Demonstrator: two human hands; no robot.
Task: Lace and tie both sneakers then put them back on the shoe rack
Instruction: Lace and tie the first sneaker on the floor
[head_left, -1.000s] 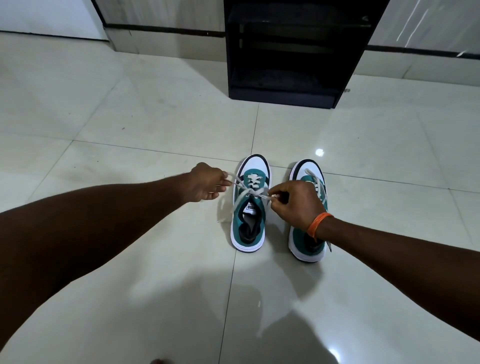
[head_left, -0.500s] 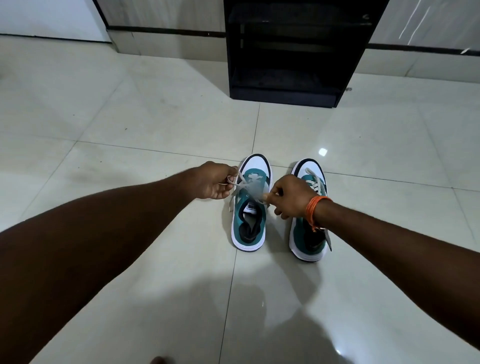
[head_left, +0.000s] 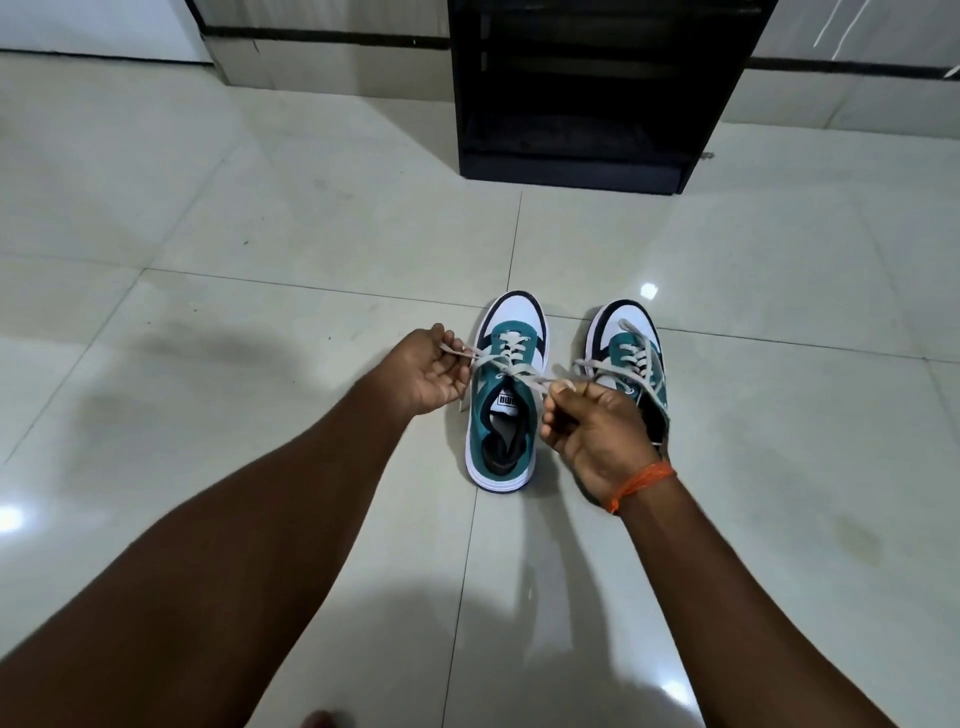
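Here the left sneaker (head_left: 503, 395) stands on the tiled floor (head_left: 260, 234) beside the right sneaker (head_left: 631, 364), short of the black shoe rack (head_left: 587, 93). The left hand (head_left: 434, 371) pinches one end of its lace (head_left: 511, 370); the right hand (head_left: 595, 426) pinches the other, drawn apart.

A glossy pale tiled floor (head_left: 260, 249) carries everything; the black shoe rack (head_left: 587, 104) stands on it at the far wall; nearer than the rack, two teal-and-white sneakers rest side by side, the left sneaker (head_left: 503, 415) just beside the right sneaker (head_left: 631, 358), toes toward the rack.
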